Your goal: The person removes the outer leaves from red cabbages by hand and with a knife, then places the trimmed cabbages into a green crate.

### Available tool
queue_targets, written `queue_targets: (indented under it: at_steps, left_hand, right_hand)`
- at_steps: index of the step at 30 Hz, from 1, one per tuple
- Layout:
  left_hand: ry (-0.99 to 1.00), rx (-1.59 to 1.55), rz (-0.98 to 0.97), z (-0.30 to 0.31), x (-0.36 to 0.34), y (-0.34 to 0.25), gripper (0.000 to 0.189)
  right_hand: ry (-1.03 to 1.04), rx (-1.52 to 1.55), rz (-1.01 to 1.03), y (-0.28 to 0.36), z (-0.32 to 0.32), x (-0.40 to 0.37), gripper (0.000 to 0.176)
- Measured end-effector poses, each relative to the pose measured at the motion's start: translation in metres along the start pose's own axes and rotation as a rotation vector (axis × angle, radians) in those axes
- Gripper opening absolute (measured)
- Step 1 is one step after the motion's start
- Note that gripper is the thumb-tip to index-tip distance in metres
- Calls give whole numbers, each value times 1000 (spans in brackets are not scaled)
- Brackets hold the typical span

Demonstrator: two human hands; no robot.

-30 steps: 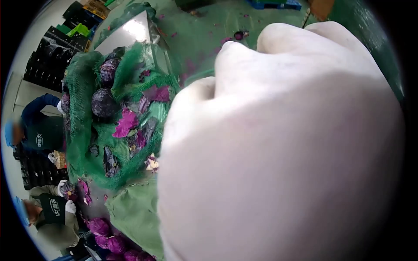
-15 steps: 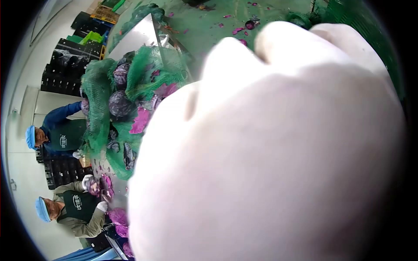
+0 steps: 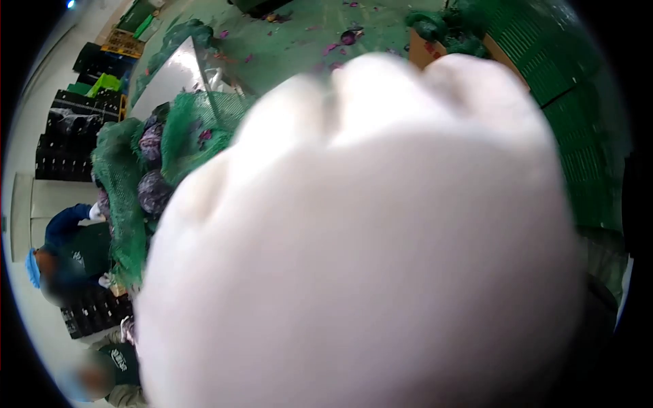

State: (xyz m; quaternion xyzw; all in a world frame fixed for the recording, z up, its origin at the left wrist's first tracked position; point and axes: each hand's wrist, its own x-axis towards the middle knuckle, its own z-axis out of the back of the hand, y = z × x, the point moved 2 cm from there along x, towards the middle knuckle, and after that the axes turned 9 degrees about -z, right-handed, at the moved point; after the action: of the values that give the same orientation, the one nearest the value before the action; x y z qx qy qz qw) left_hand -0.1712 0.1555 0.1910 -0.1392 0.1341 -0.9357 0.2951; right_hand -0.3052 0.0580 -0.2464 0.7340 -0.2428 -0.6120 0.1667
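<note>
A white-gloved hand, apparently my left hand, fills most of the view very close to the camera and is blurred. It comes in from the lower edge of the sideways picture. Rounded knuckle or finger shapes line its upper edge; whether it holds anything is hidden. My right hand is out of sight. Beyond the glove, to the left, dark purple cabbages lie among green mesh netting. The hand covers much of that pile.
Two co-workers in dark aprons and blue caps stand at the left. Black crates are stacked behind them. Purple leaf scraps litter the green floor. Green crates and a cardboard box stand at the right.
The view has shifted, so the netting, cabbages and co-workers sit farther left and partly lower. The gloved hand has moved left in the picture, uncovering the green crates and cardboard box.
</note>
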Motion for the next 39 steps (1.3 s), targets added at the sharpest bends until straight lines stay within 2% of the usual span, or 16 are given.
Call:
queue_targets:
  at_steps: [9,18,20,22,24,25,27,28,30,31,33,34,36,38,39]
  left_hand:
    - [-11,40,-104,11,36,4,31]
    - [-39,97,-191,24,86,2,30]
    - [-48,80,-217,17,85,18,30]
    - [-29,-55,-215,-9,58,59,34]
    - [282,-220,149,-22,32,105,42]
    - [249,-341,238,-26,12,131,44]
    - [180,-384,403,-33,-29,180,46]
    - [69,-325,444,-34,-47,204,43]
    - [-45,-292,674,-23,-80,256,39]
    - [-86,-214,738,-16,-97,287,38]
    - [-452,-354,952,3,-112,333,42]
    - [-554,-399,1098,3,-131,374,57]
    - [-761,-476,1198,11,-128,423,83]
    - [-939,-649,1283,24,-96,448,105]
    - [-971,-767,1266,28,-79,451,121]
  right_hand:
    - [14,160,-113,-16,1,11,23]
    - [33,284,-221,-2,13,13,20]
    - [14,301,-127,16,24,1,19]
    - [17,332,-38,21,18,-10,24]
    - [40,389,21,17,3,-15,33]
    - [28,369,12,7,13,6,36]
    - [9,339,14,-3,38,37,36]
    - [-3,332,15,2,36,41,35]
    - [-108,417,37,49,6,-6,19]
    - [-121,439,51,61,1,-6,22]
    - [-106,380,188,94,-17,-20,29]
    - [-89,346,259,112,-27,-28,31]
    - [-41,286,383,144,-50,-45,33]
    - [-23,227,464,163,-70,-58,35]
    - [-12,183,496,168,-78,-62,37]
